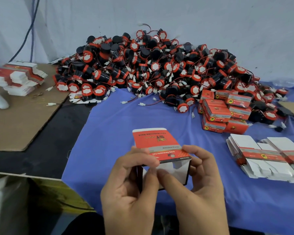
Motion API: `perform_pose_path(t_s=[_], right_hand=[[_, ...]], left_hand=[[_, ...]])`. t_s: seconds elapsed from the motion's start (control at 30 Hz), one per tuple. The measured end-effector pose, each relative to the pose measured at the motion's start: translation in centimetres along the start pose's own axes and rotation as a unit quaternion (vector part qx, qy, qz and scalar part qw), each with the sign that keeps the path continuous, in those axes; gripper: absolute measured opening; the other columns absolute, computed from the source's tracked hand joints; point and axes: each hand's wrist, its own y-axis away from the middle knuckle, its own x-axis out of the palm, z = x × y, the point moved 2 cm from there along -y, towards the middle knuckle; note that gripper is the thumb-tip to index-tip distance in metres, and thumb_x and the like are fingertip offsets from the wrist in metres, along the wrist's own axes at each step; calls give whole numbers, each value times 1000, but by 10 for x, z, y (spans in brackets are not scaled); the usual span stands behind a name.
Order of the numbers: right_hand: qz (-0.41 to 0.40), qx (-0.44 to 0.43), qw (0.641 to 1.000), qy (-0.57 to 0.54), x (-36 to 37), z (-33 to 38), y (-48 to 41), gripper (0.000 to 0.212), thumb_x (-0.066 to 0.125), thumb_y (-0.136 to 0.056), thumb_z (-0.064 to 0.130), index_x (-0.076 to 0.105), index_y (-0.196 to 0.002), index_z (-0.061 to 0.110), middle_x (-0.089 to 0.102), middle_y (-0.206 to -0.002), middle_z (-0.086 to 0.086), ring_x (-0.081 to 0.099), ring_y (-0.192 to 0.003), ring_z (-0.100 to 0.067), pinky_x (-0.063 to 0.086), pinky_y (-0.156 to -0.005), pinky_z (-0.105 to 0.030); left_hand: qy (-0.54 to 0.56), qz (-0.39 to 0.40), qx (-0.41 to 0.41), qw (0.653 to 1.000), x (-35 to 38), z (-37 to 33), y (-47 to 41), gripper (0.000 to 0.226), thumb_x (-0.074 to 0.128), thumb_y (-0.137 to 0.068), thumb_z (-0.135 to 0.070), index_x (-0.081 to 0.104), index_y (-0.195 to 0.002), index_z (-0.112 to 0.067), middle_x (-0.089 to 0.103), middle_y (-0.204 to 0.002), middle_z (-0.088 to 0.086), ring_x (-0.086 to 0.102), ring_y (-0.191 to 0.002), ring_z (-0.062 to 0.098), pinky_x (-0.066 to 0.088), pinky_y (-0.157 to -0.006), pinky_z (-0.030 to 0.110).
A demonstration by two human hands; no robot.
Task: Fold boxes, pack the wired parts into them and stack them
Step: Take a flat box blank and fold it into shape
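both hands (161, 187) — curled round box (161, 146)

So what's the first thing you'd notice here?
The huge heap of black-and-red wired parts at the back of the blue cloth jumps out first. Up close, the left hand and right hand hold a half-folded red box with its near end open. To the right sits a small stack of closed red boxes.

Blue cloth (109, 133), cardboard sheet (15, 124) L, plastic bottle (288, 83) R, blue cable (27, 32) rear L
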Motion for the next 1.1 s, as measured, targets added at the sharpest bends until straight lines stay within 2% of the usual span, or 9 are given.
perform_pose_path(t_s=[0.13,0.3,0.4,0.53,0.67,0.77,0.87,0.97,1.1], right_hand=[[-13,42,999,-32,2,-5,1,58,81,-51,5,68,-95,40,76,-101,-2,71,-100,-24,62,-74,-43],[-35,92,993,-72,7,-5,1,55,81,-49,0,71,-93,32,77,-99,-6,72,-99,-31,57,-88,-52],[-44,128,986,-97,8,-7,2,65,90,-49,-11,72,-95,31,76,-103,-5,74,-97,-29,59,-84,-47],[31,210,952,-220,11,-8,0,73,80,-57,-13,62,-123,14,74,-108,-19,74,-91,-27,60,-68,-31],[38,192,951,-238,9,-8,0,61,74,-62,-3,62,-123,-2,74,-103,-24,74,-89,-25,59,-68,-26],[23,171,966,-194,5,-12,-1,72,81,-56,-9,63,-123,12,76,-99,-19,74,-86,-25,58,-71,-32],[-7,133,980,-150,7,-12,0,58,77,-59,6,67,-113,26,78,-91,-11,75,-78,-18,57,-64,-25],[-33,98,987,-120,9,-13,3,50,71,-60,7,68,-101,35,78,-82,-8,72,-65,-12,54,-54,-18],[-24,108,983,-146,9,-12,3,50,70,-61,7,69,-101,37,77,-84,-11,71,-68,-19,57,-58,-29]], left_hand=[[-20,-14,24,999,0,4,1,50,65,-73,16,71,-84,-32,71,-97,8,68,-110,19,61,-75,29],[-35,-49,37,998,-1,8,4,48,67,-72,14,71,-81,-33,72,-96,6,68,-111,21,58,-86,28],[-21,-66,34,997,0,7,6,43,68,-72,12,70,-78,-31,72,-95,5,68,-111,19,57,-85,22],[-12,-90,26,996,3,2,7,41,69,-73,9,71,-80,-31,72,-93,7,69,-105,18,56,-89,29],[-27,-57,-21,998,-1,-3,2,33,81,-75,-11,72,-97,-33,72,-98,2,71,-95,16,57,-77,22],[-135,-10,-35,990,-5,-4,-1,30,81,-79,-34,72,-106,-42,73,-103,-8,70,-98,12,54,-78,16],[-175,-5,-12,985,-8,-4,-3,29,82,-83,-27,72,-107,-39,75,-102,-14,72,-95,11,55,-79,18],[-184,-14,-3,983,-8,-3,1,29,80,-79,-23,73,-104,-36,76,-98,-14,74,-90,11,57,-76,20],[-195,-14,-19,981,-7,-2,3,23,74,-83,-27,74,-102,-39,74,-94,-11,73,-85,12,55,-71,16]])
